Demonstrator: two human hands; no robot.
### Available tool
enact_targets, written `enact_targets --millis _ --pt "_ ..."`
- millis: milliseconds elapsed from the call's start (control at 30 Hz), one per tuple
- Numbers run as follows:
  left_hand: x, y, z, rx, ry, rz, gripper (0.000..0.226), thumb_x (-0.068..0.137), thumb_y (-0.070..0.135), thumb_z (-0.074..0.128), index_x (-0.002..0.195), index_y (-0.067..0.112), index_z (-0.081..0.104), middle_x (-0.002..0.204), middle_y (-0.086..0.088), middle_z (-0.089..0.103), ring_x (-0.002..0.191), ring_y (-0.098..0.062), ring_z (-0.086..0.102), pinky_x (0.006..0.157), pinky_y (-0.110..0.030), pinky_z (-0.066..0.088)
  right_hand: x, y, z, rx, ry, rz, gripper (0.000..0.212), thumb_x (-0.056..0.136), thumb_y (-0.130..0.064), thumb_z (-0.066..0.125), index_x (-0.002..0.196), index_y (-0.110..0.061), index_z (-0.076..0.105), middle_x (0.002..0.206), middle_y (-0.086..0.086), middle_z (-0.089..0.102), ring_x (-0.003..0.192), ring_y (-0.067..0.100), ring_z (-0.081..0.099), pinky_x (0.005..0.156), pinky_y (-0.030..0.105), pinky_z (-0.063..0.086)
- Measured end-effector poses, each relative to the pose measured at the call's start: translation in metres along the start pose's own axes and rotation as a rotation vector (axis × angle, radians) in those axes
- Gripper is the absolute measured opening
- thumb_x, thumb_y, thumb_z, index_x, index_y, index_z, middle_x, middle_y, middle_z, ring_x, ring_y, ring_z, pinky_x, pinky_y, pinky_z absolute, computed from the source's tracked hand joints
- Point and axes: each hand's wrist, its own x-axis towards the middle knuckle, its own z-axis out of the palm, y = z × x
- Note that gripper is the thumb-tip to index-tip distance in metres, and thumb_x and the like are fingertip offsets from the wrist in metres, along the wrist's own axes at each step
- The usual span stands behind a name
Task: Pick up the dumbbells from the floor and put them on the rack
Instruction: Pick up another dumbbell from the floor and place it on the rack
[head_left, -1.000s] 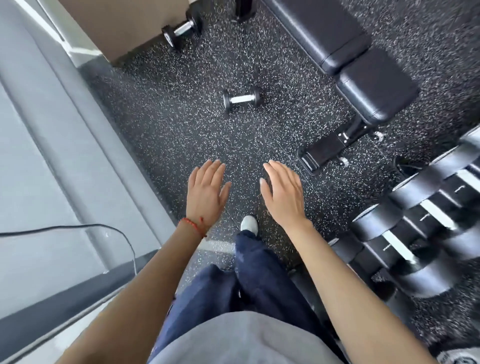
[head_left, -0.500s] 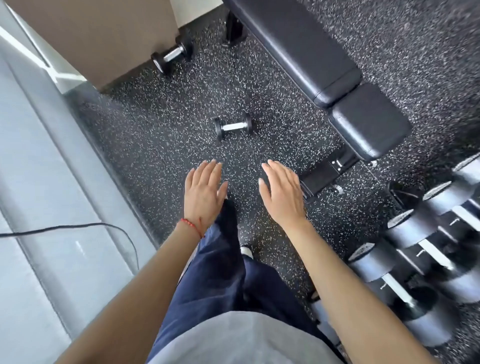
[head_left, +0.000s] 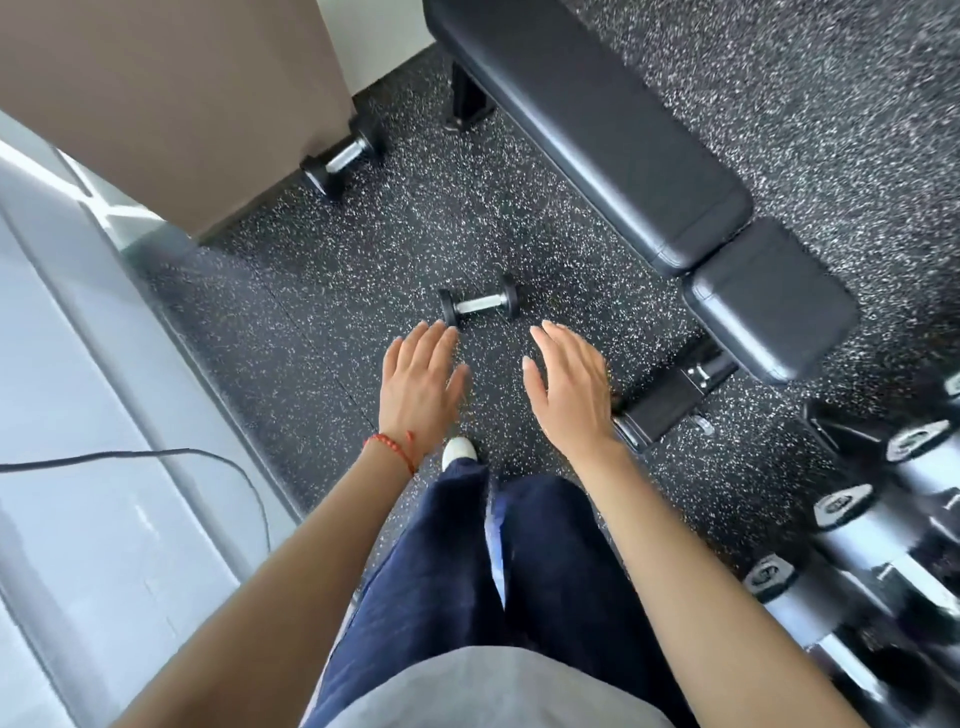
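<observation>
Hands first: our left hand (head_left: 418, 384) and right hand (head_left: 569, 387) are both flat, fingers spread, palms down, nothing in either. So no pickup in progress yet.

Just beyond our fingertips, between the two hands and a bit nearer the left one, lies the small dumbbell (head_left: 478, 304), chrome handle, black heads, flat on the speckled rubber floor (head_left: 322, 291). Left fingertips look almost level with its near head, but we're above it, not touching as far as we can tell.

Off to the right of our right hand: the dumbbell rack (head_left: 883, 525), already loaded with several larger ones. Free slots are not visible from here.

Further out, past the small one and left of our grip line, a second dumbbell (head_left: 345, 158) sits against the base of the tan wall panel (head_left: 182, 104). Padded bench (head_left: 613, 135) runs far right.

Our read: at least two dumbbells left on the floor, none in hand. Nearest one is the obvious next grab.
</observation>
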Motion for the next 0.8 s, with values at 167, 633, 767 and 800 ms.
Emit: enact_targets --millis 167,633,767,800 --pt "0.043 -0.004 0.007 -0.018 -0.01 -0.025 0.048 0.095 0.032 0.042 0.137 0.009 0.039 0.143 -0.011 0.043 0.136 -0.027 0.033 0.114 -0.041 0.016 0.043 0.007 0.008 0.046 -0.028 0.019 0.04 0.095 -0.026 0.042 0.13 -0.006 0.047 0.136 0.014 0.05 0.129 0.026 0.043 0.109 0.042 0.028" --pt "0.17 0.003 0.061 -0.047 -0.057 -0.126 0.047 0.094 0.028 0.046 0.135 0.006 0.043 0.141 -0.014 0.045 0.135 -0.03 0.035 0.113 -0.046 0.021 0.176 0.086 0.045 0.087 -0.155 -0.03 0.04 0.094 -0.023 0.043 0.127 -0.002 0.05 0.132 0.017 0.053 0.125 0.029 0.047 0.107 0.044 0.032" --pt "0.195 -0.002 0.082 -0.069 -0.042 -0.168 0.045 0.093 0.026 0.05 0.132 0.004 0.046 0.138 -0.015 0.049 0.132 -0.032 0.039 0.111 -0.047 0.025 0.202 0.107 0.063 0.078 -0.215 -0.034 0.041 0.095 -0.024 0.043 0.129 -0.004 0.048 0.136 0.015 0.051 0.128 0.027 0.044 0.109 0.041 0.028" --pt "0.2 -0.004 0.088 -0.081 -0.044 -0.184 0.045 0.093 0.026 0.05 0.132 0.004 0.047 0.138 -0.015 0.049 0.132 -0.032 0.039 0.111 -0.046 0.025 0.207 0.11 0.069 0.081 -0.225 -0.026 0.041 0.095 -0.025 0.042 0.13 -0.005 0.047 0.137 0.014 0.05 0.128 0.026 0.044 0.11 0.04 0.027"
